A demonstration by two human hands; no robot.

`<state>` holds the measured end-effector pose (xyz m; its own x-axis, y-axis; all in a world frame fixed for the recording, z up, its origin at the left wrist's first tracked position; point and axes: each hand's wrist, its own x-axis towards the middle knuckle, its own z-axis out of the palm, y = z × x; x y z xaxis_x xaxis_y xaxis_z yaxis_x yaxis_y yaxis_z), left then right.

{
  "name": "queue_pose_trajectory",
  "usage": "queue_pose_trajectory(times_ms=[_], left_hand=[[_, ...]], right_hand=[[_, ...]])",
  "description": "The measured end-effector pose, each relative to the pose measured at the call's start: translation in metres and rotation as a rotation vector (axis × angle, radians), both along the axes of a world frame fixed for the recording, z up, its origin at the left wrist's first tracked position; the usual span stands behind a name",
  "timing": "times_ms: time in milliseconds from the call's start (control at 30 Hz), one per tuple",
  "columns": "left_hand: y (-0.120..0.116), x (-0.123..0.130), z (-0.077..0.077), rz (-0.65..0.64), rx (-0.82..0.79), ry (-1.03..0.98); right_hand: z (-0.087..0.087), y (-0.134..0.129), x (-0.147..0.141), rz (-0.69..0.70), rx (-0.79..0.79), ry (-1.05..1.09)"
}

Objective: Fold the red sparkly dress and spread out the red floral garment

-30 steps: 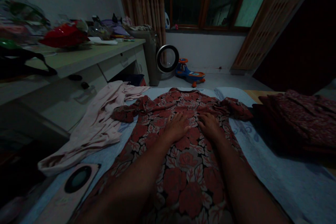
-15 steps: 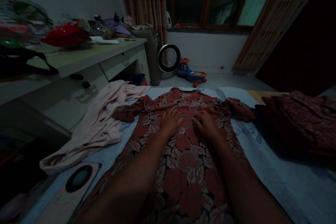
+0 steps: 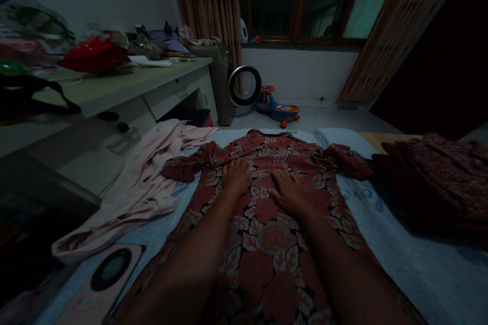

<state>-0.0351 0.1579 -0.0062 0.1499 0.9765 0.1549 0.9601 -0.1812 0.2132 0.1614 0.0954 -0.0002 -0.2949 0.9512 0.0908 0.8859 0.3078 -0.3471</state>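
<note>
A dress [image 3: 263,236] with red flowers and grey leaves on black lies spread out before me, its neckline at the far end and its short sleeves out to both sides. My left hand [image 3: 237,176] rests flat on the left of its chest, fingers stretched forward. On the right of the chest lies my right hand [image 3: 290,193], palm down with the fingers spread. Neither hand grips the cloth. Some creases run across the fabric near the shoulders. The lower part of the dress reaches under my forearms and out of view.
Left of the dress lies a pale pink garment [image 3: 143,183], with a pink panel bearing a dark oval [image 3: 110,269] nearer me. A stack of folded dark red clothes [image 3: 446,177] stands at right on the light blue bedspread [image 3: 427,274]. A cluttered desk [image 3: 133,86] runs along the left.
My left hand has slid a little to the left over the chest. The right hand has moved slightly left and nearer me, its fingers flattening out on the cloth.
</note>
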Motion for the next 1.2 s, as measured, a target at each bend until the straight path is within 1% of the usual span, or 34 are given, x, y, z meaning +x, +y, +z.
queue_pose_trajectory(times_ms=[167, 333, 467, 667, 800, 900, 1000, 1067, 1133, 1200], left_hand=[[0.002, -0.003, -0.001, 0.028, -0.007, 0.006], [0.002, -0.001, -0.001, 0.035, -0.009, -0.006], [0.003, -0.001, -0.001, 0.055, -0.029, -0.012], [0.003, -0.002, -0.002, 0.055, -0.04, -0.026], [0.001, -0.003, 0.0, 0.061, 0.036, -0.024], [0.0, -0.005, 0.003, 0.068, 0.067, -0.012], [0.0, -0.005, 0.004, 0.074, 0.057, -0.008], [0.001, -0.004, 0.004, 0.075, 0.051, -0.007], [0.001, -0.003, 0.005, 0.084, 0.046, 0.001], [0.0, -0.002, 0.005, 0.098, 0.039, 0.013]], right_hand=[[0.0, -0.001, 0.0, -0.021, -0.029, -0.034], [-0.001, -0.002, 0.002, 0.015, -0.054, -0.087], [0.0, -0.002, 0.004, 0.039, -0.059, -0.081], [-0.001, -0.001, 0.002, -0.006, -0.05, -0.056], [-0.001, 0.001, -0.002, -0.042, -0.013, -0.095], [0.008, 0.007, -0.009, -0.06, -0.004, -0.105], [0.02, 0.016, -0.023, -0.131, -0.038, -0.114], [0.022, 0.018, -0.034, -0.229, 0.005, -0.13], [0.017, 0.017, -0.043, -0.305, 0.109, -0.143], [0.009, 0.014, -0.048, -0.32, 0.181, -0.137]])
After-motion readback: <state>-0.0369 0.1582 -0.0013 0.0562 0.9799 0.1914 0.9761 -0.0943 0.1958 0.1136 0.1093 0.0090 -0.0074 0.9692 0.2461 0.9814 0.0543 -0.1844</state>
